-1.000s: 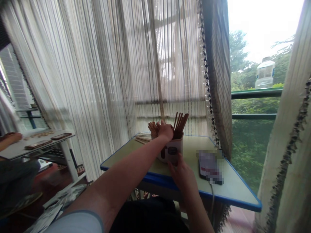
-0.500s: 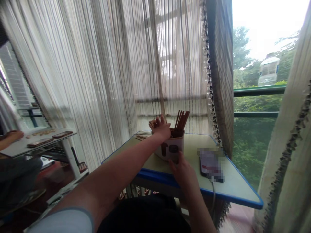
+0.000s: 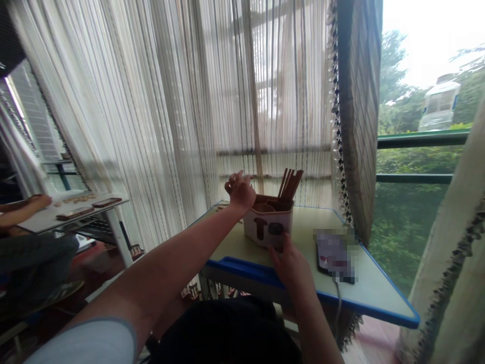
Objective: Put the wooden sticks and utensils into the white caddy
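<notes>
A white chopstick holder (image 3: 265, 225) with brown markings stands on a small blue-edged table (image 3: 379, 296). Dark brown chopsticks (image 3: 291, 184) stick up from its right compartment; the left compartment looks empty. My left hand (image 3: 238, 191) is raised just above the holder's left side with curled fingers, closed round a bundle of chopsticks that is mostly hidden behind it. More chopsticks (image 3: 222, 207) lie on the table beyond my forearm. My right hand (image 3: 291, 262) is at the holder's front, its fingertips pressed against the lower wall.
A phone (image 3: 335, 253) with a cable (image 3: 337, 311) lies right of the holder. Striped curtains (image 3: 151, 116) hang close behind and left of the table. At the left stands another table (image 3: 45, 220) with small items, and another person's arm (image 3: 20, 211) rests on it.
My left hand has lifted up and left off the holder; the light bundle that stood in the left compartment is no longer in it. The view has shifted left.
</notes>
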`<state>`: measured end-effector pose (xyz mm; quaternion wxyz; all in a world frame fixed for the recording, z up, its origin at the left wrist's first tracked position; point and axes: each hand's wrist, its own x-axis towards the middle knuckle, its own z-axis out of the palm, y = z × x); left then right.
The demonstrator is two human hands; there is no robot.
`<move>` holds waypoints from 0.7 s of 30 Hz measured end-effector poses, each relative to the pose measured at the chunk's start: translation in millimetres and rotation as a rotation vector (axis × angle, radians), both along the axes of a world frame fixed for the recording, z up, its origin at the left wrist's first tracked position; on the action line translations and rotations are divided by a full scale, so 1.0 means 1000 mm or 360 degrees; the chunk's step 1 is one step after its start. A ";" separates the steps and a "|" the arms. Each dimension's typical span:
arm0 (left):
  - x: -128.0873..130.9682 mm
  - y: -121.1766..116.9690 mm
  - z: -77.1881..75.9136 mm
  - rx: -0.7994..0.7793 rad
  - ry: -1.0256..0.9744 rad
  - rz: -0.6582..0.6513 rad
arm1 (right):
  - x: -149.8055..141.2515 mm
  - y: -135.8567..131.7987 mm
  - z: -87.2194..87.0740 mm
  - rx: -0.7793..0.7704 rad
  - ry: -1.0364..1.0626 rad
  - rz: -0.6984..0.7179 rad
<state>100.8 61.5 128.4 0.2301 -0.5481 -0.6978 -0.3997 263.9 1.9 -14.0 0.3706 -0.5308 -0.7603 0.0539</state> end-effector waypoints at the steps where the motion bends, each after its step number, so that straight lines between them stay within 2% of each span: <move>1: -0.003 -0.003 -0.001 0.0062 -0.0019 0.0014 | 0.000 0.000 0.000 0.0003 -0.0011 -0.0004; 4: -0.013 -0.007 -0.008 0.0196 -0.0153 0.0054 | 0.000 -0.001 -0.001 0.0004 -0.0028 -0.0010; 6: -0.023 -0.004 -0.018 0.0234 -0.0255 -0.0003 | 0.000 -0.001 -0.001 -0.0002 -0.0026 -0.0007; 9: -0.037 0.005 -0.037 0.0196 -0.0428 -0.0223 | 0.000 0.000 -0.001 -0.0017 -0.0026 -0.0007; 12: -0.046 0.010 -0.054 0.0033 -0.0683 -0.0457 | 0.000 0.001 -0.001 -0.0025 -0.0042 -0.0001; 15: -0.057 0.005 -0.069 0.0016 -0.0605 -0.0611 | -0.001 0.003 -0.003 -0.0024 -0.0051 0.0005; 18: -0.080 -0.004 -0.084 0.0017 -0.0267 -0.0457 | -0.001 0.004 -0.007 0.0047 -0.0029 0.0017; 21: -0.113 -0.005 -0.100 -0.0311 -0.0063 -0.0232 | 0.001 0.005 -0.012 0.0173 0.0029 0.0020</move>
